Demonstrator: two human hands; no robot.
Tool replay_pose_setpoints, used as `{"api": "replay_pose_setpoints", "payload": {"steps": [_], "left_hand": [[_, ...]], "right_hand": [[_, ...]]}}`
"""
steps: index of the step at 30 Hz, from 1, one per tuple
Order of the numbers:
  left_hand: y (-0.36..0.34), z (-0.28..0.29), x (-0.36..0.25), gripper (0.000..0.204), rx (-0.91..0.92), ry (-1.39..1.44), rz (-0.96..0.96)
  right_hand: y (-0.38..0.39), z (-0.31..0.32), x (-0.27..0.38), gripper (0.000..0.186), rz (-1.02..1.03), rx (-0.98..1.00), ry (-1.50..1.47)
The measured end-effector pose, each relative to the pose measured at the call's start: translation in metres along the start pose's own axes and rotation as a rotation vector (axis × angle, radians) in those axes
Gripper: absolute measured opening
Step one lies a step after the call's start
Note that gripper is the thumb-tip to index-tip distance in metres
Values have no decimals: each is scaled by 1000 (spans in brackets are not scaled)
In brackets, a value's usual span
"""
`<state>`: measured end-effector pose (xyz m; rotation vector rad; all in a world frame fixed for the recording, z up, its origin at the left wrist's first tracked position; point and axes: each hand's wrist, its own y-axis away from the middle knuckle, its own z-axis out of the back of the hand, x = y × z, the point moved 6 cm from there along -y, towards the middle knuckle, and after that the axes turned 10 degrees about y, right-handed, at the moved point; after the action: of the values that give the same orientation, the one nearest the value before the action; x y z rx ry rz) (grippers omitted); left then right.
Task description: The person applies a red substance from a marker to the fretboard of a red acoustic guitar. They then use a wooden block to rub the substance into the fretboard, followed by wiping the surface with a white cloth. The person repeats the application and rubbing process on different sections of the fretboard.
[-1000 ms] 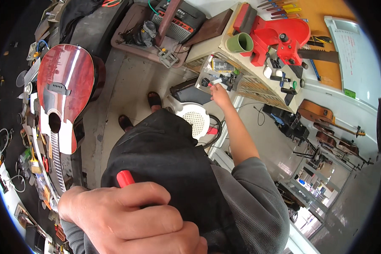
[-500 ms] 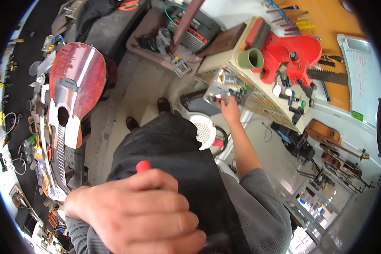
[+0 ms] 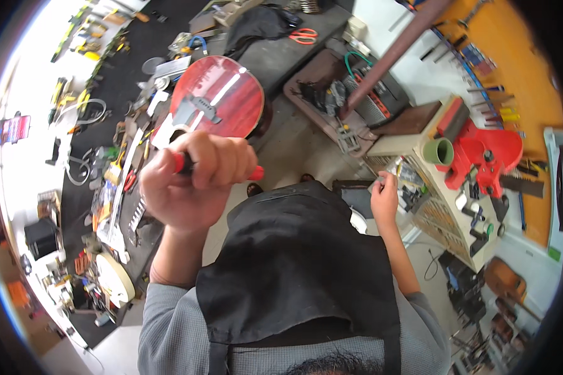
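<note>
Raised close to me, my left hand [image 3: 197, 184] is a closed fist around a tool with red-and-black handle parts [image 3: 255, 173]; the fingers hide most of it, so its kind is unclear. Beyond the fist lies an acoustic guitar [image 3: 238, 103] with a glossy red top, on the bench at left; the fist and forearm cover part of it. My right hand [image 3: 385, 195] is at the small cabinet on the right, fingers closed together beside a pulled-out drawer [image 3: 410, 175] of small items. Whatever is between those fingers cannot be made out.
The cluttered dark workbench [image 3: 281, 69] runs along the left and far side, with orange-handled scissors [image 3: 303, 36]. A red vise-like tool [image 3: 488, 156] and a green cup [image 3: 438, 151] stand on the cabinet [image 3: 456, 212]. A brown post [image 3: 397, 59] rises beside a black case [image 3: 381, 103].
My left fist has risen and moved away from me, over the guitar, with the tool in it. My right hand has drawn back from inside the drawer. The view has turned.
</note>
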<state>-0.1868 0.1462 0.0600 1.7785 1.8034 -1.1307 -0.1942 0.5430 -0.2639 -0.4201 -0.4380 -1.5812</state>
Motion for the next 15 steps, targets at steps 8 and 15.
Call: {"api": "replay_pose_setpoints", "payload": {"steps": [8, 15], "left_hand": [[30, 3, 28, 50, -168, 189, -18], [56, 33, 11, 50, -237, 235, -118]], "right_hand": [[4, 42, 257, 25, 438, 735, -706], [20, 62, 375, 21, 906, 741, -624]]}}
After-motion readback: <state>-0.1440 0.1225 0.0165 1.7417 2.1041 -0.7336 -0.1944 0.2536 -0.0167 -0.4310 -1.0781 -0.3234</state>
